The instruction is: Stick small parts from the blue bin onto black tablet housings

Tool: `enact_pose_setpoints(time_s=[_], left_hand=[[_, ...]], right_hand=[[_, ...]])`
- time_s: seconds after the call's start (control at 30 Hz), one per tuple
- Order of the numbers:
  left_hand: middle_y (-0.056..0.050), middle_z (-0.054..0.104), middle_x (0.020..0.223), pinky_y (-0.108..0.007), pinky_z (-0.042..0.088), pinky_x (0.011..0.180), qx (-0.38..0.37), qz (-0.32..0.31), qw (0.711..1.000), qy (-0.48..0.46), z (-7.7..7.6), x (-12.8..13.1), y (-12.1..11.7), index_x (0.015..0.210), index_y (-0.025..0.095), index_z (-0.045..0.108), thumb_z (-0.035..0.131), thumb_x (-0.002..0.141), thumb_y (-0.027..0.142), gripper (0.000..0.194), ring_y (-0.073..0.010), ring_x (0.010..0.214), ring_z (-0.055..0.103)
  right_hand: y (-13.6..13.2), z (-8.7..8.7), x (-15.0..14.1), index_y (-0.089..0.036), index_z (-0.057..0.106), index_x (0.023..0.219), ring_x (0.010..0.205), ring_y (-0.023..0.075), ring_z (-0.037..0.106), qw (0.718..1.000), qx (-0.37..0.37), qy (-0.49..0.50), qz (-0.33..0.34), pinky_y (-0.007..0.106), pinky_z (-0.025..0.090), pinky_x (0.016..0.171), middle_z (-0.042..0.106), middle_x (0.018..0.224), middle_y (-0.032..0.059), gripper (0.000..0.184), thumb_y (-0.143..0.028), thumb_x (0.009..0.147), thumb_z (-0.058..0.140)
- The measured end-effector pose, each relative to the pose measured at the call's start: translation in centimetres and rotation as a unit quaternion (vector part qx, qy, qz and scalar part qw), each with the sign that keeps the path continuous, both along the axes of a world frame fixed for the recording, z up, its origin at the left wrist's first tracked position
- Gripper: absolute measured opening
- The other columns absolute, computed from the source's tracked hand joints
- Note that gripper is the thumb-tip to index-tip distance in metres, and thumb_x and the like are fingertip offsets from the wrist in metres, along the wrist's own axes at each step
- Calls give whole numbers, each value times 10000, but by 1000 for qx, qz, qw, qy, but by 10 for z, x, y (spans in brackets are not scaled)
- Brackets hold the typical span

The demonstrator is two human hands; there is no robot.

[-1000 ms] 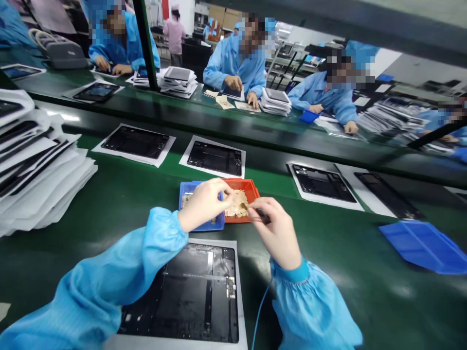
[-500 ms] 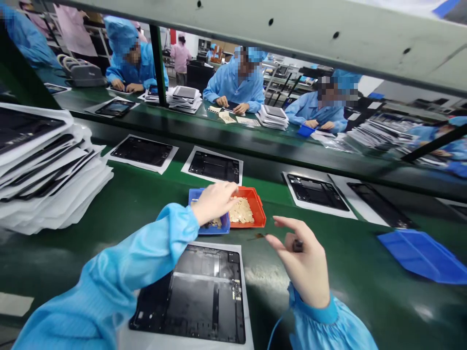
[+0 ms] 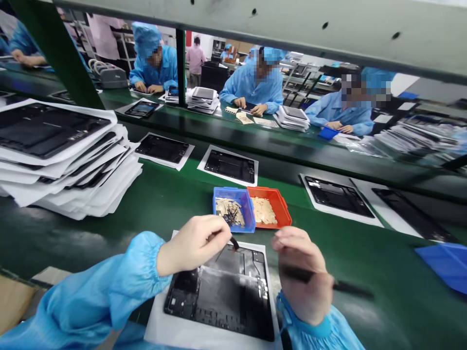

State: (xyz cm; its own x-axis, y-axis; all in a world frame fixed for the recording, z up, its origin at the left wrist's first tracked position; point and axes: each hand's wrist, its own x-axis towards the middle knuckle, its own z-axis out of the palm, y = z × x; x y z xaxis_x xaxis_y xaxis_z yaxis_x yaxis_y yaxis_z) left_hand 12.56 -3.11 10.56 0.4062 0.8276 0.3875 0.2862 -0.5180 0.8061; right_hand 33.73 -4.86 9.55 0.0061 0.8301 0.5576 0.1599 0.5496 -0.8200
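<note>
A black tablet housing [image 3: 222, 301] lies on a white sheet [image 3: 156, 333] before me. Over its upper edge, my left hand [image 3: 199, 243] pinches a small dark strip [image 3: 234, 243] between thumb and fingertips. To the right of the housing is my right hand [image 3: 304, 272], smeared by motion, with a dark slim tool [image 3: 352, 289] lying across it and sticking out to the right; its kind is unclear. Behind the housing stand a blue bin [image 3: 251, 218] of pale pieces and small dark strips, and a red bin [image 3: 282, 204] of pale flat pieces.
Stacked housings and white sheets [image 3: 83, 194] rise at left. More housings [image 3: 231, 165] on sheets line the back of the green bench. A blue tray [image 3: 445, 265] is at far right. Co-workers [image 3: 255, 80] sit opposite, beneath an overhead beam [image 3: 292, 24].
My left hand has come back from the bins to above the housing, now with a dark strip. My right hand has turned, and its tool now points right. The view has shifted left.
</note>
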Motion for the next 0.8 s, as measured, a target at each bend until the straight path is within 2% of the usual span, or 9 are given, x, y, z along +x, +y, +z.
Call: enact_pose_setpoints(time_s=[0.03, 0.1, 0.17, 0.23, 0.3, 0.37, 0.53, 0.8], left_hand=[[16, 500, 646, -208, 357, 559, -4, 21, 1000, -2, -1, -4, -1, 685, 171, 495, 428, 867, 186, 194, -95, 594, 456], [22, 491, 644, -203, 349, 539, -3, 41, 999, -5, -4, -9, -3, 695, 174, 496, 447, 830, 153, 145, -91, 581, 443], [30, 484, 632, -197, 338, 521, 3, 56, 998, -10, -5, -10, -5, 686, 175, 494, 473, 793, 129, 119, -83, 563, 429], [39, 475, 614, -189, 333, 516, 9, 66, 998, -16, -5, -10, -6, 663, 173, 484, 488, 768, 107, 124, -73, 551, 423], [46, 466, 597, -180, 332, 517, 19, 78, 997, -19, -5, -10, -7, 638, 170, 471, 495, 742, 82, 138, -64, 542, 420], [50, 461, 580, -175, 334, 521, 32, 90, 995, -16, -5, -10, -8, 617, 168, 460, 505, 719, 70, 148, -59, 537, 419], [51, 463, 564, -181, 335, 519, 36, 105, 994, -14, -6, -12, -9, 602, 166, 455, 510, 712, 75, 153, -58, 523, 421], [55, 485, 570, -167, 332, 503, -22, 82, 996, -30, -10, -14, -8, 650, 164, 524, 515, 752, 90, 126, -51, 519, 429]], right_hand=[[-1, 0, -7, -212, 645, 750, 586, 158, 480, 999, -17, 38, -19, 297, 403, 519, 495, 691, 42, 593, -668, 857, 282], [-4, 1, -19, -202, 611, 635, 497, 133, 447, 993, -77, 86, -29, 259, 361, 439, 464, 566, 18, 582, -679, 837, 344], [-7, 2, -28, -204, 619, 678, 419, 105, 419, 984, -134, 113, -18, 228, 325, 381, 474, 513, -10, 382, -557, 807, 548], [-12, 2, -35, -218, 648, 822, 443, 119, 488, 981, -163, 105, -14, 232, 386, 397, 544, 556, -12, 187, -386, 748, 682], [-19, 1, -40, -235, 650, 933, 515, 146, 563, 983, -163, 83, -21, 261, 468, 460, 607, 636, 1, 202, -302, 747, 687], [-26, 1, -44, -247, 651, 959, 550, 147, 591, 987, -145, 55, -38, 270, 511, 512, 635, 690, 8, 180, -275, 781, 652], [-31, -1, -55, -266, 657, 921, 554, 122, 601, 988, -126, 7, -90, 240, 534, 563, 646, 740, 1, 124, -255, 800, 635], [-19, -20, -53, -244, 654, 954, 686, 172, 602, 986, -157, 57, -16, 300, 530, 638, 616, 776, 33, 148, -311, 839, 588]])
